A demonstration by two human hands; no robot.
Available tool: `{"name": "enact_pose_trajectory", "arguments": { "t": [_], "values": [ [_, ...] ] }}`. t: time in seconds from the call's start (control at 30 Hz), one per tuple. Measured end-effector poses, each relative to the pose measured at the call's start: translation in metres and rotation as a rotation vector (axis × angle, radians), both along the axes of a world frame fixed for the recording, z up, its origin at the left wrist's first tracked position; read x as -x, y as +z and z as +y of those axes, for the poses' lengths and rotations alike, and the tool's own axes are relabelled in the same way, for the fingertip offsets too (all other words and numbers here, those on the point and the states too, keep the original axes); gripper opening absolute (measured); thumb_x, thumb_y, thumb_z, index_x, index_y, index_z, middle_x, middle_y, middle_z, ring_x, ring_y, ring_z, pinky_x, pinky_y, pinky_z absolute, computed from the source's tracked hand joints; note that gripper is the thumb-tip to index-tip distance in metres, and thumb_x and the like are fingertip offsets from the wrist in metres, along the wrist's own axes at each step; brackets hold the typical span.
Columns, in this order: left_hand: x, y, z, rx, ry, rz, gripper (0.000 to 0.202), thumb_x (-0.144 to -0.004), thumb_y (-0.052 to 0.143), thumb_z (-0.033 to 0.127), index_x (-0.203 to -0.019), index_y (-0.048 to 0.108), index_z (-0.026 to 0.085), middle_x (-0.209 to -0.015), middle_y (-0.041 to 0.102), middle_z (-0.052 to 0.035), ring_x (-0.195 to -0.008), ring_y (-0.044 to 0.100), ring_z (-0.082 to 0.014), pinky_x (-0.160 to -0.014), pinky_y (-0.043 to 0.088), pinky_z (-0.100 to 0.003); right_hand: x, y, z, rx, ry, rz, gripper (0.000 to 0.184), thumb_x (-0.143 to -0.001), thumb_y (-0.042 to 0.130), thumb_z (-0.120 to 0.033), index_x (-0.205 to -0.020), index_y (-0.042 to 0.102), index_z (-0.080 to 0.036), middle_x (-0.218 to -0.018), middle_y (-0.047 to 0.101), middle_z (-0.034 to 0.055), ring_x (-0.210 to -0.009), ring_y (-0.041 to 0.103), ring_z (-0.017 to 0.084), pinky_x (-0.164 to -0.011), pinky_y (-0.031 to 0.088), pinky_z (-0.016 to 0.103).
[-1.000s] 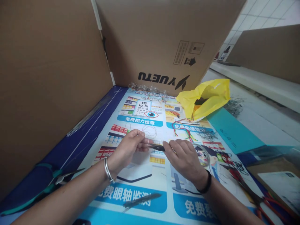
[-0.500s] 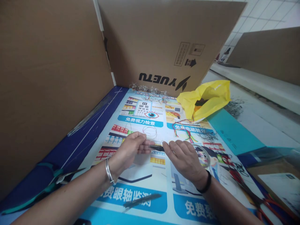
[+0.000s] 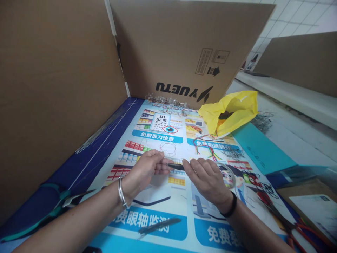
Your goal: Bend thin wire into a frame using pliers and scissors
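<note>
My left hand pinches a fine, pale wire between thumb and index finger, with its other fingers stretched below. A thin wire loop shows just beyond those fingertips. My right hand is wrapped round a slim black tool that looks like needle-nose pliers. Its tapered tip points left, close to the left fingers; whether it grips the wire is too small to tell. A pale ring shape shows behind the right hand. Between my forearms lies a bundle of short dark wires on the printed sheet.
Cardboard panels stand at the left and back. A yellow bag and coloured cords lie back right. Red-handled scissors are at the right, teal-handled cutters at the left. Clear-beaded wires line the back panel.
Both hands and the tool stay almost where they were. The view has shifted very slightly; nothing has been taken up or let go.
</note>
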State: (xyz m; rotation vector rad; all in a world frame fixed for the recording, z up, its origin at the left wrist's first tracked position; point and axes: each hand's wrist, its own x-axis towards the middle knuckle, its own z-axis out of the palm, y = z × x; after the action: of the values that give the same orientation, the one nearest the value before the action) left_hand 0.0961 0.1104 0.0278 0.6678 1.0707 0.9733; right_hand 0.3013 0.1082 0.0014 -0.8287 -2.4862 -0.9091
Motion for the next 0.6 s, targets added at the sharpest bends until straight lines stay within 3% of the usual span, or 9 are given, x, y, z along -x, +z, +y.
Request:
{"name": "enact_pose_trajectory", "arguments": {
  "t": [0.6],
  "values": [
    [0.0013, -0.0016, 0.0005, 0.019, 0.000, -0.033, 0.011, -0.083, 0.053, 0.022, -0.076, 0.048, 0.016, -0.081, 0.070, -0.0111, -0.065, 0.068, -0.0184, -0.069, 0.052, -0.032, 0.0000, 0.0008, 0.0009, 0.010, 0.014, 0.019, 0.027, -0.086, 0.048, -0.010, -0.111, 0.056, -0.015, -0.094, 0.062, 0.0079, -0.088, 0.053, 0.020, -0.075, 0.037, 0.036]
  ]
}}
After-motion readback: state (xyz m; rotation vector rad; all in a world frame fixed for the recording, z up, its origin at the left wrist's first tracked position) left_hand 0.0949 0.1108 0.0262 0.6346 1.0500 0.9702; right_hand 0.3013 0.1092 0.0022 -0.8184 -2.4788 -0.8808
